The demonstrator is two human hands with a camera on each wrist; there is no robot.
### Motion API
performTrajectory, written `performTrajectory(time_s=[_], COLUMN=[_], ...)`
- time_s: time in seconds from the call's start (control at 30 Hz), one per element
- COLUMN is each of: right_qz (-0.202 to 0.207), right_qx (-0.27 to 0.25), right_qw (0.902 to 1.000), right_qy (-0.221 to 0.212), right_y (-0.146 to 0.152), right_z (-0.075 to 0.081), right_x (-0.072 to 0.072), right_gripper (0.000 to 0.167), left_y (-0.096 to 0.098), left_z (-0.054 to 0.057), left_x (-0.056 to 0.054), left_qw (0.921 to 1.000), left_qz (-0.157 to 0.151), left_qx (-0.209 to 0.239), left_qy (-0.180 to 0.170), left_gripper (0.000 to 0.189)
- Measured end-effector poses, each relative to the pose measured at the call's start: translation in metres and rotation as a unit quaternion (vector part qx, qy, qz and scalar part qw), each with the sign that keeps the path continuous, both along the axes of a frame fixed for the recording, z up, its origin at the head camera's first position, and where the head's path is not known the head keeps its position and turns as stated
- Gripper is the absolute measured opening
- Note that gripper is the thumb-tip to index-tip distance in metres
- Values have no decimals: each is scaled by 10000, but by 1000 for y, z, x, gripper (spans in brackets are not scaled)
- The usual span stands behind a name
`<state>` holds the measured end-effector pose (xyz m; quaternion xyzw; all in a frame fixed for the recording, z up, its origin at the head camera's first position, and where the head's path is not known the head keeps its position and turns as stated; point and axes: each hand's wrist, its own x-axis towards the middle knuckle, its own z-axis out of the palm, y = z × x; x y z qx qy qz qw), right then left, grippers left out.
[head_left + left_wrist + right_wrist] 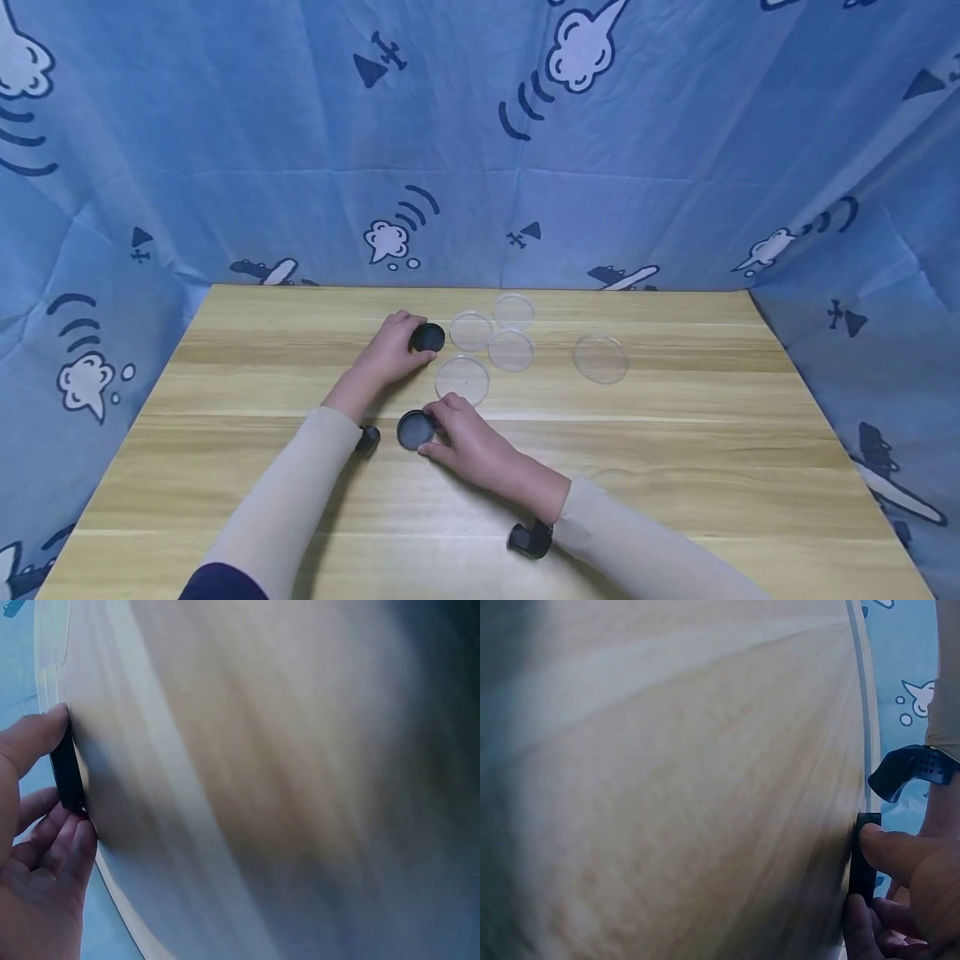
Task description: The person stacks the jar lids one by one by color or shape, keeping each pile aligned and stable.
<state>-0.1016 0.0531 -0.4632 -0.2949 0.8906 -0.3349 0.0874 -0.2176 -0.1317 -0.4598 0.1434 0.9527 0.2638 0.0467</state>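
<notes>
Blue cloud-and-plane curtain (465, 158) at the far side and on both flanks, pale wood-grain table (712, 450) up front. Looking at two black round pieces, both left of centre: far black disc (428, 337) gripped between thumb and fingers by the left hand (393, 346); near black dish (416, 430), rimmed, held at its right side by the right hand (472, 442), thumb near, fingers far. Can't tell if resting on the wood or slightly lifted. Also spotted: three clear discs (512, 350) bunched right of the far black one, one nearer clear disc (462, 381) right by the right hand's fingers (touching or not, no idea), one lone clear disc (601, 359) well off to the right.

Biggest worry imo: clipping that nearer clear disc with the right knuckles on any far-going move, maybe shoving it into the bunch. Super easy to miss, being see-through against the grain. Second worry: tipping or dropping the near dish, thanks to a one-sided hold. Would also watch for bumping the right wrist mount (529, 540) on the table, sticking out near the cuff like that.
</notes>
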Motion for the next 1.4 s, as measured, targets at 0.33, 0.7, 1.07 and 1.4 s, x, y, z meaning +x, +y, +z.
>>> performTrajectory(time_s=[0.33, 0.7, 1.07, 1.4], right_qz=[-31, -43, -97, -163], right_qx=[16, 44, 0, -7], right_qw=[10000, 10000, 10000, 9998], right_qy=[52, 57, 16, -143], right_y=[-2, -3, -2, -2], right_z=[-1, -2, -4, -4], right_x=[1, 1, 1, 2], right_gripper=[42, 43, 42, 45], left_y=[-1, -4, -3, -11], left_z=[-2, -3, 3, 10], left_x=[1, 2, 8, 26], left_qw=[9997, 9994, 9983, 9976], left_qz=[121, 241, 515, 434], left_qx=[197, 229, 238, 463], left_qy=[49, 130, 121, 262], left_gripper=[60, 59, 62, 61])
